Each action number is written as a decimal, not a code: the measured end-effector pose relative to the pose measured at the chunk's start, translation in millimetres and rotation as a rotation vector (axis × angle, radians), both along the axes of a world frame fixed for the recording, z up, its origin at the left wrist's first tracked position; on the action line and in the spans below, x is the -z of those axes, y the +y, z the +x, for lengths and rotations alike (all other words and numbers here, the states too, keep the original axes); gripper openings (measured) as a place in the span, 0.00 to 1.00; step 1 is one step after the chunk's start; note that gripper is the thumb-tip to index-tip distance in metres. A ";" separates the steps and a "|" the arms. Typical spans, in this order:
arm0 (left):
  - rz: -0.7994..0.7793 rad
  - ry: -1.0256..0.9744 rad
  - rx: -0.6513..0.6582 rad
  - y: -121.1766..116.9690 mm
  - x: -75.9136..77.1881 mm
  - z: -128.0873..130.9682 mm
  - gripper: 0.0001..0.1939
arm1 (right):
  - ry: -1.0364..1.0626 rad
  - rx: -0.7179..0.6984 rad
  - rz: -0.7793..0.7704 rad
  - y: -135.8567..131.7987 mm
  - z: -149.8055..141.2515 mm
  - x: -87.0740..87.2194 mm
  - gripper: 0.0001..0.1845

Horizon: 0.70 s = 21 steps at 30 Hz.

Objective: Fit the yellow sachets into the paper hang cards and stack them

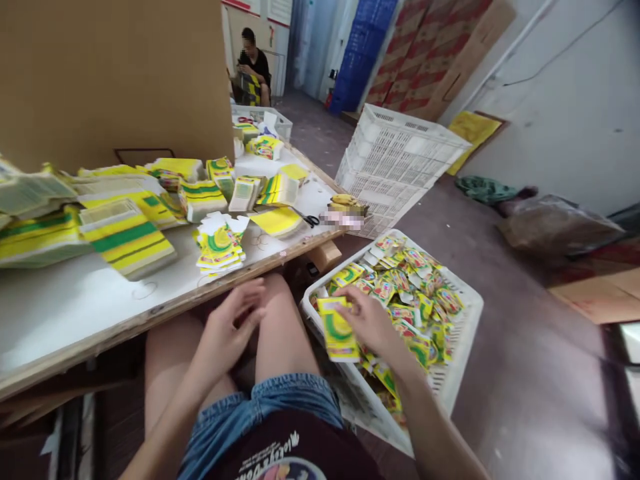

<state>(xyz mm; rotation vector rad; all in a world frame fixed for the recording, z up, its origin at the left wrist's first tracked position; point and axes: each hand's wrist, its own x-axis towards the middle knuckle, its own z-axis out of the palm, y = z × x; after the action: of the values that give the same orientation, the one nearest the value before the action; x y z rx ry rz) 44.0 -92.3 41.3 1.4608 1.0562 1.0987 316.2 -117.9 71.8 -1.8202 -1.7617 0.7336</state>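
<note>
My right hand (370,320) grips a yellow and green flat packet (337,330) over the near corner of a white plastic crate (467,333) on the floor. The crate is filled with several small colourful sachets (410,280). My left hand (230,327) hovers above my knee with its fingers loosely spread and nothing in it, just in front of the table edge. On the white table (75,307) above it lies a small stack of folded yellow and green cartons (220,247).
Piles of flat yellow and green cartons (125,233) cover the table, with scissors (307,218) near its right end. A cardboard sheet (115,73) stands behind. An upturned white crate (395,167) sits on the floor. A person (253,67) sits far back.
</note>
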 end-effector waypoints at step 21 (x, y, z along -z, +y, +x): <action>0.198 0.385 -0.284 37.6 -5.1 -36.5 0.17 | -0.551 0.189 -0.590 -73.6 103.8 77.5 0.08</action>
<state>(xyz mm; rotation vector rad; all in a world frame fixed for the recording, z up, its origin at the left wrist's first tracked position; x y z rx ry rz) 7.5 -54.7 46.3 1.7647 1.4945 1.1719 420.0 -191.5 -5.6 -2.7588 -1.7628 0.7788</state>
